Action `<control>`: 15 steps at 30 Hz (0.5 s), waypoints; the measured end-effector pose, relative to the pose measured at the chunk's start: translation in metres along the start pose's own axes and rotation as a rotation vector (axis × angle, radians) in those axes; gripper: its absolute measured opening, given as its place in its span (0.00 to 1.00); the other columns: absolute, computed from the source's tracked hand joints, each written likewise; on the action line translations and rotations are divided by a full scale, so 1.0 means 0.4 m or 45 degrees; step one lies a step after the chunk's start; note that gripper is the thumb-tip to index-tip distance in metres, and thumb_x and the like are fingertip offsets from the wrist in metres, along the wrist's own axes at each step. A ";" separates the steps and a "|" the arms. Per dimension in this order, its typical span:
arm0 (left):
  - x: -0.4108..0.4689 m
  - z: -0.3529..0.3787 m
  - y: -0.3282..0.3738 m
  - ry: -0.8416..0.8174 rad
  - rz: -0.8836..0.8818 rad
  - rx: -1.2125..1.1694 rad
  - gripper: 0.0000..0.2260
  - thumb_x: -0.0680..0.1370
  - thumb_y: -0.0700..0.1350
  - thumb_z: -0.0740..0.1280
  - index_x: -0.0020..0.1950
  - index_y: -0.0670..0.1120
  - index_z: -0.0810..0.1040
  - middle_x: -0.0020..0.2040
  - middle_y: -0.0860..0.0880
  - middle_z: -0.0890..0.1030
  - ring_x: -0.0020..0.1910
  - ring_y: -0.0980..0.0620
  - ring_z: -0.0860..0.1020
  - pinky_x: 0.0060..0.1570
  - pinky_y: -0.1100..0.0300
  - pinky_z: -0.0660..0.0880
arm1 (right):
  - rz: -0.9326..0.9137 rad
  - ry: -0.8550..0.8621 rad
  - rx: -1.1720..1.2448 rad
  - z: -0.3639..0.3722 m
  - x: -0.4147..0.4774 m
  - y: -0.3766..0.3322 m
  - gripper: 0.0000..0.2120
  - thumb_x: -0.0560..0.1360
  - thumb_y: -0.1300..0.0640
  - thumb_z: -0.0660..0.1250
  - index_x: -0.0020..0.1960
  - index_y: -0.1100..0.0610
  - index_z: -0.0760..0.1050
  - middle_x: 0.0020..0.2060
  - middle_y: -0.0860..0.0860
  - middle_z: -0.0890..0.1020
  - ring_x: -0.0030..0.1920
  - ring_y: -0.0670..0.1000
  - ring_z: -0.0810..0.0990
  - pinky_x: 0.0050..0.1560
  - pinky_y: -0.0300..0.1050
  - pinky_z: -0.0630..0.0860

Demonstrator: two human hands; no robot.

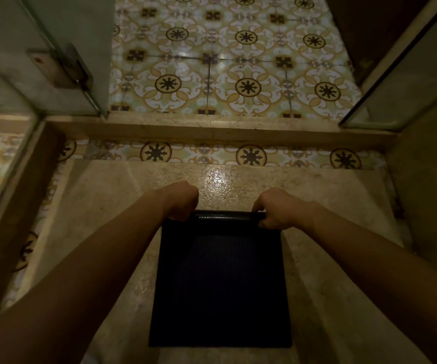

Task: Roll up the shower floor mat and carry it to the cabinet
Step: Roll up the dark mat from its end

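Now both hands, left hand (179,202) and right hand (278,210), clamp the dark mat's (220,285) rolled far edge on the stone floor (101,195), raised curb (212,128) ahead, glass panels (406,82) flanking.

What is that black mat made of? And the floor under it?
The mat looks like dark rubber or soft plastic: it has a fine ribbed texture and curls into a roll where the left hand and right hand grip it. The floor looks like polished beige stone, since it mirrors a light.
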State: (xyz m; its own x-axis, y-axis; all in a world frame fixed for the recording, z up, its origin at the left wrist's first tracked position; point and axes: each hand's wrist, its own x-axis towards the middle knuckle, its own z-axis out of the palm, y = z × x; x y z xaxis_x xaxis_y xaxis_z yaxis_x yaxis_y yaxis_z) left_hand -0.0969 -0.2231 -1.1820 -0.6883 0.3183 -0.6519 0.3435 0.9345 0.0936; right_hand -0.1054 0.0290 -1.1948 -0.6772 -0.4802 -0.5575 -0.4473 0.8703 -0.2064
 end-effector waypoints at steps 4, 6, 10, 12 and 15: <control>-0.006 0.024 0.001 0.083 -0.048 -0.054 0.09 0.71 0.40 0.72 0.51 0.44 0.81 0.51 0.43 0.82 0.50 0.44 0.79 0.42 0.59 0.74 | 0.041 -0.006 0.068 0.006 0.003 0.000 0.21 0.69 0.53 0.76 0.61 0.53 0.79 0.55 0.53 0.82 0.55 0.53 0.79 0.52 0.44 0.75; -0.007 0.040 0.003 0.053 -0.049 -0.065 0.12 0.69 0.42 0.75 0.50 0.45 0.80 0.51 0.43 0.81 0.50 0.45 0.79 0.42 0.59 0.73 | 0.042 -0.046 0.043 0.017 0.002 -0.007 0.24 0.68 0.52 0.78 0.62 0.54 0.79 0.56 0.54 0.80 0.56 0.55 0.79 0.54 0.47 0.76; -0.001 0.050 -0.009 0.024 -0.029 -0.100 0.13 0.68 0.44 0.77 0.49 0.46 0.80 0.52 0.45 0.81 0.51 0.45 0.78 0.42 0.60 0.71 | 0.017 -0.107 0.011 0.021 0.005 -0.008 0.19 0.70 0.55 0.74 0.60 0.54 0.80 0.55 0.56 0.81 0.54 0.55 0.79 0.53 0.49 0.78; 0.002 0.048 -0.026 0.005 -0.028 -0.191 0.12 0.67 0.43 0.77 0.48 0.48 0.81 0.52 0.47 0.82 0.52 0.47 0.78 0.45 0.59 0.74 | 0.034 -0.131 0.042 0.019 0.006 -0.004 0.18 0.71 0.57 0.71 0.61 0.53 0.79 0.55 0.56 0.80 0.54 0.56 0.80 0.52 0.49 0.79; 0.005 0.056 -0.033 0.014 -0.034 -0.202 0.12 0.68 0.42 0.76 0.49 0.48 0.81 0.53 0.47 0.82 0.52 0.48 0.78 0.45 0.60 0.74 | 0.041 -0.129 0.031 0.026 0.003 -0.008 0.17 0.71 0.58 0.70 0.60 0.54 0.79 0.54 0.56 0.80 0.54 0.56 0.79 0.51 0.48 0.79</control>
State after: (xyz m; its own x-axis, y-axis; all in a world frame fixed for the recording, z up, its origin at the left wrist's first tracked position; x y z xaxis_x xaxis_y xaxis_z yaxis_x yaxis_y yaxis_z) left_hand -0.0884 -0.2384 -1.2014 -0.7030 0.2942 -0.6475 0.2203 0.9557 0.1951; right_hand -0.0986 0.0266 -1.2033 -0.6276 -0.4398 -0.6424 -0.4112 0.8879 -0.2063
